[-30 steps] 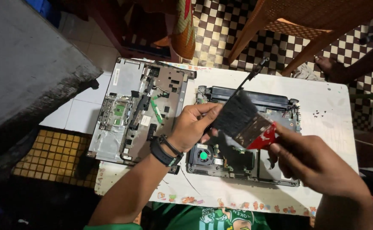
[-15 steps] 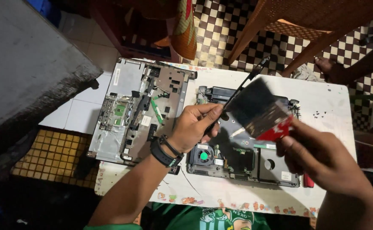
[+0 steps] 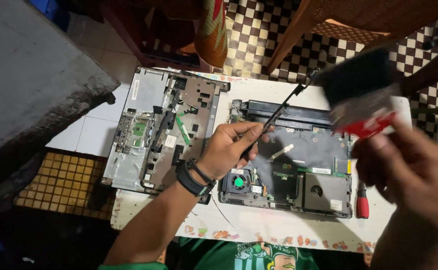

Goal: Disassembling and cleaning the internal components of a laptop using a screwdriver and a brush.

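An opened laptop base (image 3: 299, 175) with bare circuit board and a green-hubbed fan lies on a white table (image 3: 239, 222). My left hand (image 3: 229, 150), with a black wristband, rests on the base's left part and grips a thin black rod-like part (image 3: 279, 110) that slants up to the right. My right hand (image 3: 409, 170) is raised near the camera at the right, blurred, holding a wide paintbrush (image 3: 361, 95) with black bristles and a red handle above the base's right end.
A detached laptop cover (image 3: 154, 130), inside up, lies at the table's left end. A red-handled screwdriver (image 3: 362, 202) lies right of the base. Wooden chair legs (image 3: 299, 35) stand over a chequered floor beyond. A dark grey slab (image 3: 24, 85) is at the left.
My right hand has lifted the brush up and to the right, off the laptop base and nearer the camera. My left hand has stayed in place on the black rod.
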